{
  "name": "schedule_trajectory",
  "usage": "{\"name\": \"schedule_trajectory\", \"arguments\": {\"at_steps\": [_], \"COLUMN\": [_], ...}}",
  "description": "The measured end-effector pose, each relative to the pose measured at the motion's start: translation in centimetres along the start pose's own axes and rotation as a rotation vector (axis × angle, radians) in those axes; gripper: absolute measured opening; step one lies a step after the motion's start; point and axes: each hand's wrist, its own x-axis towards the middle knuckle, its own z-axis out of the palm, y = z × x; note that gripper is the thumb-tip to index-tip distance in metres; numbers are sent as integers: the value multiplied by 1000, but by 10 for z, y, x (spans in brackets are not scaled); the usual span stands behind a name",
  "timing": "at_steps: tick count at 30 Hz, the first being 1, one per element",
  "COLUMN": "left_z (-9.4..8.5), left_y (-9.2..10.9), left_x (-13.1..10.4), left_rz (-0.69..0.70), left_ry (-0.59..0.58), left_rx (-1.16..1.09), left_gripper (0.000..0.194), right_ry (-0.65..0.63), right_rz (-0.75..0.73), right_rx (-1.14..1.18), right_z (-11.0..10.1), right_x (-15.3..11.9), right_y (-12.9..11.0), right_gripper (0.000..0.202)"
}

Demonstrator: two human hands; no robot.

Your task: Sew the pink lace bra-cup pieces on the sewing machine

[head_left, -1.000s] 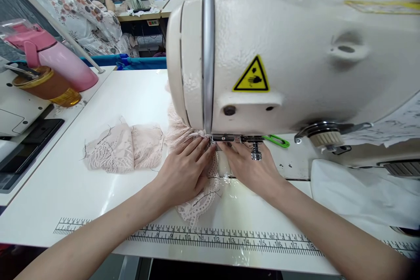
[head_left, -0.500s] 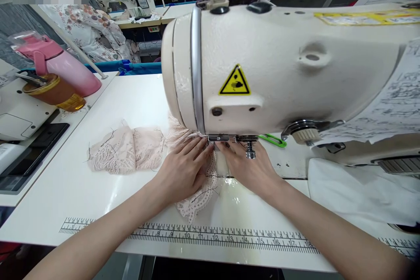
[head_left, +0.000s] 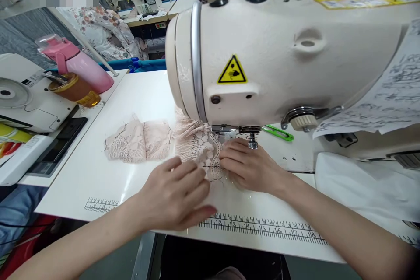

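Pink lace fabric (head_left: 193,140) lies on the white table beneath the head of a cream sewing machine (head_left: 275,61), and more of it spreads to the left. My left hand (head_left: 179,194) hovers over the table in front of the lace, fingers loosely curled and thumb apart, with nothing visible in it. My right hand (head_left: 247,164) is at the right edge of the lace, just below the needle area, with its fingers bent together on the fabric edge. The machine head partly hides the presser foot.
A green thread snipper (head_left: 278,133) lies behind my right hand. White cloth (head_left: 361,183) is at the right. A pink bottle (head_left: 85,68), brown cup (head_left: 75,89) and phone (head_left: 59,144) stand or lie left. A person (head_left: 101,30) sits beyond.
My left hand has come off the lace and moved toward the table's front edge. My right hand has curled its fingers at the lace. The view has shifted slightly.
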Motion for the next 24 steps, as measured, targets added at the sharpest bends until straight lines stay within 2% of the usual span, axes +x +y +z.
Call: {"name": "schedule_trajectory", "arguments": {"at_steps": [2, 5, 8, 11, 13, 15, 19, 21, 24], "left_z": [3, 12, 9, -7, -18, -22, -6, 7, 22], "left_y": [14, 30, 33, 26, 19, 10, -4, -10, -14], "left_x": [-17, -37, -41, -29, -18, -6, 12, 17, 21], "left_rz": [68, 21, -173, -454, -551, -519, -236, -134, -34], "left_ry": [-16, -49, -42, -22, -61, -121, -168, -124, 2], "left_rx": [84, 154, 35, -143, -199, -218, -133, -35, 93], "left_gripper": [26, 9, 17, 13, 12, 14, 19, 6, 20], "right_ry": [-29, -86, -128, -131, -86, -24, 55, 78, 76], "right_rz": [-27, -31, -7, -4, -23, -39, -61, -75, -70], "right_rx": [63, 121, 170, 178, 133, 85, 55, 46, 49], "right_z": [1, -1, -5, -5, -3, 0, -4, -8, -10], "right_x": [-1, -2, 0, 1, 1, 0, 0, 1, 2], "right_y": [0, 0, -1, -1, 0, 0, 2, 3, 3], "right_gripper": [20, 16, 14, 14, 12, 13, 12, 11, 9]}}
